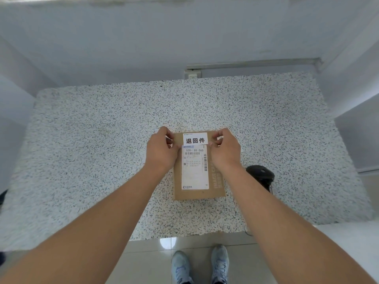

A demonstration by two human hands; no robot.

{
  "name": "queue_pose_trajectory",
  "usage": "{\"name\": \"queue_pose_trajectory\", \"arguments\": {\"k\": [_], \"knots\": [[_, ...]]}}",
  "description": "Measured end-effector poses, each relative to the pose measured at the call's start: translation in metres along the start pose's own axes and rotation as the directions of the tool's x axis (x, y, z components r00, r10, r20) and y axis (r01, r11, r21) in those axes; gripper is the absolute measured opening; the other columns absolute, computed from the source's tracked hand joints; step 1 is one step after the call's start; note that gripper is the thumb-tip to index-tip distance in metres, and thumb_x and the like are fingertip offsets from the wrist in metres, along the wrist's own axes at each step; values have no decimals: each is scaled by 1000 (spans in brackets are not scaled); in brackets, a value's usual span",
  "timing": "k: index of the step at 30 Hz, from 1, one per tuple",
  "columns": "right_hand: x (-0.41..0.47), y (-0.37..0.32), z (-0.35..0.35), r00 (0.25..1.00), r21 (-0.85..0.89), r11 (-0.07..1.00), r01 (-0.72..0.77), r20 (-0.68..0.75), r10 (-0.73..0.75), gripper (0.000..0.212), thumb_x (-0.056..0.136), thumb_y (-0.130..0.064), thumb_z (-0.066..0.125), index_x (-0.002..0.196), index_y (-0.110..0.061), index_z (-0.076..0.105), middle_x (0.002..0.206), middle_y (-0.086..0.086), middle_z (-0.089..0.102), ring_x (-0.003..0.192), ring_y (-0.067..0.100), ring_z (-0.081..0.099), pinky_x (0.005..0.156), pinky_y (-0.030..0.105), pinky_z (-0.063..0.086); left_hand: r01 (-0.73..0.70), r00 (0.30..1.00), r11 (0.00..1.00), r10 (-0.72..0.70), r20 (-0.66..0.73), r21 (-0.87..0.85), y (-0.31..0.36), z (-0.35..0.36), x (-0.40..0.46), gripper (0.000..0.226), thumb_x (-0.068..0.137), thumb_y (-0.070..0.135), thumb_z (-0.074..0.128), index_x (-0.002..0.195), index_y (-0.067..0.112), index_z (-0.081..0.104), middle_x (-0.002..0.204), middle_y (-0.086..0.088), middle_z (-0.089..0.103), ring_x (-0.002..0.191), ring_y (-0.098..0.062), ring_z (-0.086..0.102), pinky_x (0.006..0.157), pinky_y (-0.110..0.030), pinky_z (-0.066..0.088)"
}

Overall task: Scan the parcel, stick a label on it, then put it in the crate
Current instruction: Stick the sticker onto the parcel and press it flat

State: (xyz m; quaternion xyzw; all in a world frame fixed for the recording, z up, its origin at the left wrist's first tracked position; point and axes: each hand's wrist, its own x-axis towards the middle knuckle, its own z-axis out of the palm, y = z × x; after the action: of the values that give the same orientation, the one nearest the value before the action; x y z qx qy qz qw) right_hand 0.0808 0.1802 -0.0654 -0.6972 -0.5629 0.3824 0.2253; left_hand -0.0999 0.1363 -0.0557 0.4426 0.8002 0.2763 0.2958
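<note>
A flat brown cardboard parcel [217,181] lies on the speckled table [102,140], with a white shipping label with barcodes on its top. Across its far end sits a white label [195,138] printed with three black characters. My left hand [162,149] pinches the left end of that label, on the parcel's far left corner. My right hand [224,149] pinches the label's right end at the far right corner, with a small white scrap of paper between its fingers. No crate is in view.
A black handheld scanner [261,175] lies on the table just right of the parcel, by my right forearm. White walls close the table in at the back and sides. A wall socket [192,74] sits behind the far edge. My feet stand on the tiled floor below.
</note>
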Motion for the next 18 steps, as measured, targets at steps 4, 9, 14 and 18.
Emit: {"name": "queue_pose_trajectory", "arguments": {"k": [4, 9, 14, 18], "knots": [[-13, 6, -6, 991, -116, 986, 123, 72, -115, 15, 101, -26, 63, 108, -37, 56, 117, -1, 51, 101, 16, 60, 83, 32, 54, -94, 995, 984, 90, 30, 154, -3, 0, -15, 27, 93, 33, 68, 116, 25, 55, 115, -6, 52, 102, -23, 57, 74, -29, 43], [-29, 10, -8, 968, -315, 919, 236, 158, -194, 36, 103, -37, 59, 138, -29, 55, 128, 2, 43, 114, 22, 52, 95, 42, 55, -163, 979, 940, 116, 170, 298, -1, 1, -38, 47, 99, 40, 59, 142, 30, 44, 148, -16, 30, 132, -37, 42, 92, -48, 50], [-52, 26, -11, 950, -385, 880, 279, 245, -194, 45, 105, -41, 54, 148, -32, 43, 149, 7, 35, 126, 28, 50, 97, 46, 51, -179, 968, 927, 107, 227, 330, -6, 2, -57, 56, 100, 41, 55, 151, 33, 32, 157, -16, 22, 136, -41, 42, 96, -54, 52], [-69, 34, -14, 941, -419, 859, 294, 285, -183, 52, 106, -43, 48, 154, -31, 34, 164, 9, 21, 132, 35, 50, 100, 50, 51, -206, 957, 920, 118, 264, 335, -15, 4, -72, 64, 102, 44, 51, 157, 32, 21, 162, -14, 17, 136, -42, 45, 98, -56, 52]]}}
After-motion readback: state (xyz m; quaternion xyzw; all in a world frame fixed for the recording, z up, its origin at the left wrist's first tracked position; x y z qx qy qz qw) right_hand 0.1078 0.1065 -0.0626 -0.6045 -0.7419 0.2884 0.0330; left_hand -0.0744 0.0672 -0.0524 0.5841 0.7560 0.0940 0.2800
